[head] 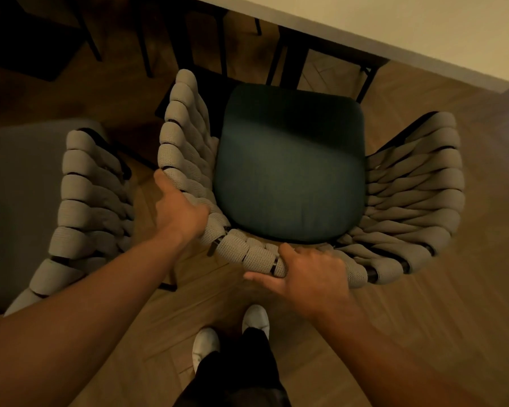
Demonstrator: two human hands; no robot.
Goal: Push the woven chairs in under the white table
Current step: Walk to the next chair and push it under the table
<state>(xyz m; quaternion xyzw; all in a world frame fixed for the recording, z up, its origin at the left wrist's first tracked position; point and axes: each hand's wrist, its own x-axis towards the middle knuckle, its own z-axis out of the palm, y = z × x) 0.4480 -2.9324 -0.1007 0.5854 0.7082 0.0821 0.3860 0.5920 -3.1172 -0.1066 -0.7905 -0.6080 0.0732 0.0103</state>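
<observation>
A woven chair (409,183) with grey padded straps and a dark green seat cushion (288,171) stands right below me, its front facing the white table (394,27) at the top right. The cushion's front edge lies just short of the table's edge. My left hand (178,208) grips the rear left curve of the chair's woven back rail. My right hand (312,274) holds the middle of the back rail, fingers curled over the top, thumb pointing left.
A second woven chair (83,201) with a grey seat stands close on the left, its armrest near my left forearm. Dark table legs (288,60) stand under the table ahead. Wooden floor (423,333) spreads to the right. My feet in white shoes (229,333) are behind the chair.
</observation>
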